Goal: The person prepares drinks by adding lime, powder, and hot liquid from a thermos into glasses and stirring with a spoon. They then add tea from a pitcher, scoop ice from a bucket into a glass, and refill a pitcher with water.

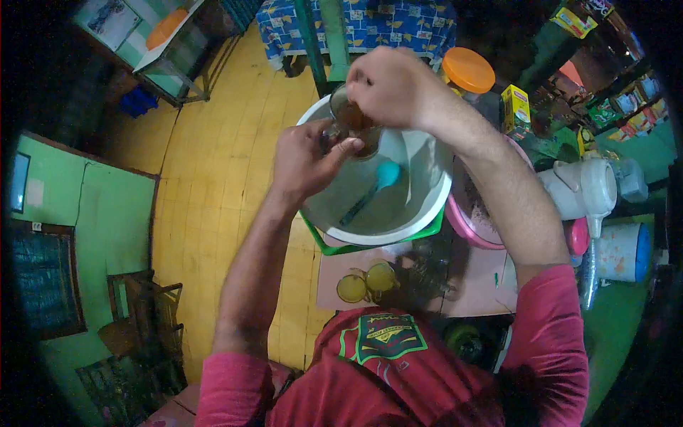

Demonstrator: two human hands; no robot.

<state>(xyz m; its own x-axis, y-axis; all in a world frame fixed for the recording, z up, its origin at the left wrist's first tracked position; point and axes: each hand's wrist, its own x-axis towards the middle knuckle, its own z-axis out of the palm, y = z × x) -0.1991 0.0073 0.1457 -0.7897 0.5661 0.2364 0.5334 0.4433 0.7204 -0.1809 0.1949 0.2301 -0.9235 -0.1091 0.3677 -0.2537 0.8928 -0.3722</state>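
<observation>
Over a large white tub, my left hand is wrapped round the handle side of a glass mug with brown liquid in it. My right hand is closed at the mug's rim, its fingers bent down; what it holds, if anything, is hidden. Inside the tub lies a turquoise ladle with a dark handle. Below the tub, two glasses of yellowish content stand on the pink tabletop.
A pink basin stands right of the tub. Behind it are an orange-lidded container and a yellow box. A white jug is at the right. A green frame lies under the tub.
</observation>
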